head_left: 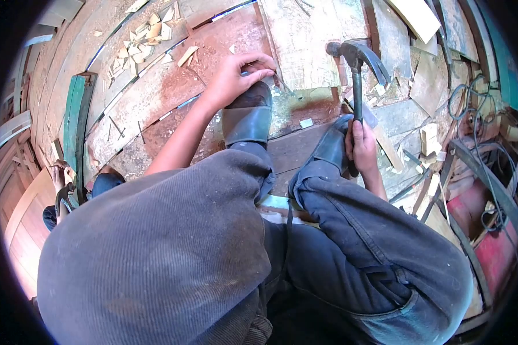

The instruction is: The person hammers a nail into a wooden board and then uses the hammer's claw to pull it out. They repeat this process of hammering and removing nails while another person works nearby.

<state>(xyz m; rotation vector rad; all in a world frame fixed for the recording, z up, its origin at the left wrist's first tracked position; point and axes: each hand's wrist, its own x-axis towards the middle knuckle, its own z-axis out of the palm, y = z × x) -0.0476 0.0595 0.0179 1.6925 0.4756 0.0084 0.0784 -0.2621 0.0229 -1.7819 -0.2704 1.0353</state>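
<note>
My left hand (pixel 236 79) is closed in a pinch above the toe of my left shoe (pixel 248 118). A thin dark nail (pixel 283 85) points down and right from its fingertips, beside a pale worn board (pixel 302 49). My right hand (pixel 362 148) is wrapped around the dark handle of a claw hammer (pixel 357 86), close to my right shoe (pixel 334 141). The hammer stands nearly upright in view, its head at the top and its claw curving to the right.
Small wood offcuts (pixel 141 46) lie heaped at upper left, with several loose nails (pixel 118 129) nearer me. A green-sided beam (pixel 75 118) stands at left, near another person's hand (pixel 59 175). At right are coiled cables (pixel 477 112), wood scraps (pixel 430 141) and a red panel (pixel 495 247).
</note>
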